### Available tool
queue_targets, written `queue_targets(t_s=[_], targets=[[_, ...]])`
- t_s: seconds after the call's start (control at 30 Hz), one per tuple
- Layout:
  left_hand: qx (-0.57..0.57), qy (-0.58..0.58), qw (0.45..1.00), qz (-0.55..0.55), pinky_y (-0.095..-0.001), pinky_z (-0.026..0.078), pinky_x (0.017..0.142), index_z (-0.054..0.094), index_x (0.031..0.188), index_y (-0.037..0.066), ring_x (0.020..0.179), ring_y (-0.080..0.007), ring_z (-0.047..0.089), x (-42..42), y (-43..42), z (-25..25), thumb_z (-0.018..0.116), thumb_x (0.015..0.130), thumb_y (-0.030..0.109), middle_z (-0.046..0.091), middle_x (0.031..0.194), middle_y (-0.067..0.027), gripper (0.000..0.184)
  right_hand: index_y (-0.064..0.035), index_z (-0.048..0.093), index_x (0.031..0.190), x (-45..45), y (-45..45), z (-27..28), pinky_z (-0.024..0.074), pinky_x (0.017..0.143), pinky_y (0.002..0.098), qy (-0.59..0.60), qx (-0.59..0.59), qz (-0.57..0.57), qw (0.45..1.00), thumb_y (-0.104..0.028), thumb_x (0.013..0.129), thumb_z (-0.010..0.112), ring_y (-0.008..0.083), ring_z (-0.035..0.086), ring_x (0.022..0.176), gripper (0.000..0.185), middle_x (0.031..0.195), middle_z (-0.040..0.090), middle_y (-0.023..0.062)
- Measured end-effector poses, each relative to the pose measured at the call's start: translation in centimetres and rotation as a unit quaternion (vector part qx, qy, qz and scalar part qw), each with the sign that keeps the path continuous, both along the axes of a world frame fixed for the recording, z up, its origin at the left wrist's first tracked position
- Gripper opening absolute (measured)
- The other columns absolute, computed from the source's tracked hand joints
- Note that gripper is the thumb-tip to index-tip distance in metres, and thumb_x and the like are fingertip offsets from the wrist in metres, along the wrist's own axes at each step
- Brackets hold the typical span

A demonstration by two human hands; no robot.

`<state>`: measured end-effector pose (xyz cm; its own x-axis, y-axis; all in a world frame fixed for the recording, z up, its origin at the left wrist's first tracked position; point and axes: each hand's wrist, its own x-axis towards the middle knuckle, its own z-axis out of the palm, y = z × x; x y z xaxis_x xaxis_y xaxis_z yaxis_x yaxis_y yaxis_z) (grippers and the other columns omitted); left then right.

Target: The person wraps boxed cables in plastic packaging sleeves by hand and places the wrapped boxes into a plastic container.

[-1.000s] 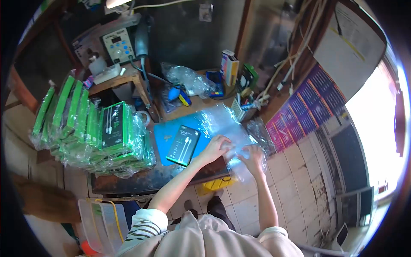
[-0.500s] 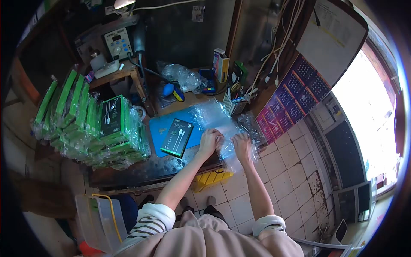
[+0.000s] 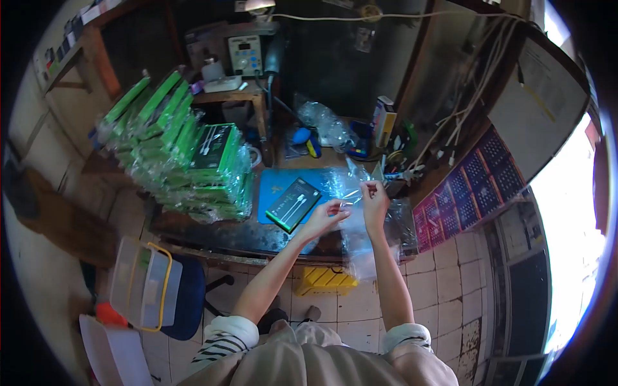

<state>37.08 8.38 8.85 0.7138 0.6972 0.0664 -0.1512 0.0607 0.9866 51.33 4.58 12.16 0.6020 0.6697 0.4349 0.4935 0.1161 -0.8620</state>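
Observation:
My left hand [image 3: 327,217] pinches the edge of a clear plastic bag [image 3: 362,241] over the right part of the desk. Close beside it, my right hand [image 3: 374,204] is closed on the same plastic, higher up. The bag hangs down past the desk's front edge between my forearms. A black and green cable box [image 3: 294,204] lies tilted on the blue mat [image 3: 267,186], just left of my left hand and not touched by it. Stacks of green boxes in clear wrap [image 3: 174,145] stand at the left of the desk.
A small wooden shelf [image 3: 225,96] carries a soldering station [image 3: 245,56]. Behind the mat lie crumpled plastic [image 3: 322,119] and a blue blower [image 3: 301,135]. A pen holder stands at the back right. A yellow crate [image 3: 325,281] and clear bins [image 3: 138,286] are below.
My right hand has risen to the upper part of the plastic, and the bag is lifted between both hands. The camera view has shifted, so the desk sits further right in the picture.

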Motion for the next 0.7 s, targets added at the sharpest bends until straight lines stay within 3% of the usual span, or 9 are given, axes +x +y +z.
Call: queue_targets(t_s=[0.13,0.17,0.2,0.27,0.3,0.43,0.6,0.67,0.7], targets=[[-0.014,-0.012,0.996,0.084,-0.0232,0.050,0.067,0.059,0.096,-0.002,0.075,-0.0111,0.059,-2.4,1.1,0.8,0.059,0.081,0.009,0.062,0.086,-0.0071,0.018,-0.0026,0.056,0.093,-1.9,1.8,-0.6,0.0426,0.058,0.0250,0.034,0.036,0.065,0.997,-0.015,0.080,0.061,0.0119,0.051,0.059,0.019,0.070,0.056,0.0054],[-0.029,-0.020,0.994,0.107,-0.0236,0.050,0.067,0.059,0.095,-0.002,0.076,-0.0122,0.060,-3.0,1.5,0.7,0.059,0.082,0.009,0.062,0.087,-0.0075,0.017,-0.0041,0.052,0.106,-1.9,2.1,-1.3,0.0427,0.072,0.0279,0.030,-0.004,0.098,0.995,-0.017,0.078,0.063,0.0177,0.053,0.079,0.033,0.088,0.056,0.0094],[-0.042,-0.028,0.990,0.129,-0.0240,0.051,0.067,0.058,0.095,-0.002,0.076,-0.0133,0.061,-3.6,2.1,0.6,0.058,0.082,0.009,0.062,0.087,-0.0078,0.017,-0.0041,0.052,0.106,-2.4,1.9,-1.9,0.0427,0.072,0.0279,0.029,0.000,0.101,0.994,-0.017,0.078,0.063,0.0177,0.053,0.079,0.033,0.088,0.056,0.0094],[-0.084,-0.034,0.983,0.161,-0.0248,0.051,0.067,0.056,0.095,-0.002,0.076,-0.0154,0.061,-4.7,3.1,0.9,0.057,0.083,0.009,0.062,0.088,-0.0094,0.017,-0.0046,0.046,0.114,-3.4,1.0,-3.0,0.0356,0.088,0.0342,-0.149,0.009,0.068,0.986,-0.023,0.073,0.067,0.0255,0.044,0.102,0.049,0.109,0.047,0.0130],[-0.135,-0.037,0.971,0.195,-0.0256,0.051,0.067,0.054,0.096,-0.003,0.077,-0.0174,0.062,-4.9,3.4,1.0,0.055,0.084,0.008,0.061,0.088,-0.0109,0.016,-0.0057,0.040,0.120,-3.4,0.6,-3.4,0.0263,0.096,0.0405,-0.144,-0.002,0.128,0.981,-0.030,0.066,0.072,0.0314,0.032,0.113,0.067,0.121,0.036,0.0144],[-0.175,-0.069,0.966,0.179,-0.0233,0.052,0.065,0.050,0.099,0.000,0.078,-0.0188,0.062,-5.8,4.4,1.1,0.053,0.085,0.010,0.060,0.094,-0.0127,0.017,-0.0113,0.031,0.125,-5.4,-1.5,-3.5,0.0248,0.096,0.0462,-0.312,-0.043,0.141,0.939,-0.036,0.056,0.077,0.0356,0.029,0.115,0.087,0.126,0.028,0.0162],[-0.178,-0.082,0.967,0.160,-0.0273,0.052,0.069,0.047,0.099,0.000,0.081,-0.0233,0.062,-6.3,5.6,1.6,0.051,0.087,0.011,0.059,0.096,-0.0175,0.017,-0.0158,0.035,0.122,-6.6,-0.8,-3.7,0.0254,0.096,0.0466,-0.370,0.019,0.101,0.923,-0.025,0.059,0.077,0.0367,0.029,0.115,0.076,0.126,0.028,0.0162],[-0.152,-0.103,0.974,0.134,-0.0266,0.053,0.066,0.045,0.100,-0.002,0.079,-0.0242,0.063,-6.6,5.8,1.4,0.050,0.088,0.011,0.058,0.096,-0.0191,0.019,-0.0156,0.046,0.114,-6.7,0.0,-3.5,0.0264,0.095,0.0462,-0.394,0.075,0.056,0.914,-0.019,0.062,0.074,0.0349,0.031,0.114,0.059,0.126,0.029,0.0160],[-0.159,-0.091,0.974,0.136,-0.0263,0.053,0.065,0.045,0.102,-0.001,0.078,-0.0230,0.063,-6.7,5.9,1.4,0.051,0.087,0.012,0.059,0.095,-0.0187,0.021,-0.0139,0.057,0.095,-7.6,-0.1,-2.1,0.0255,0.095,0.0448,-0.340,0.103,0.047,0.933,-0.016,0.065,0.071,0.0304,0.036,0.111,0.033,0.119,0.041,0.0092]])
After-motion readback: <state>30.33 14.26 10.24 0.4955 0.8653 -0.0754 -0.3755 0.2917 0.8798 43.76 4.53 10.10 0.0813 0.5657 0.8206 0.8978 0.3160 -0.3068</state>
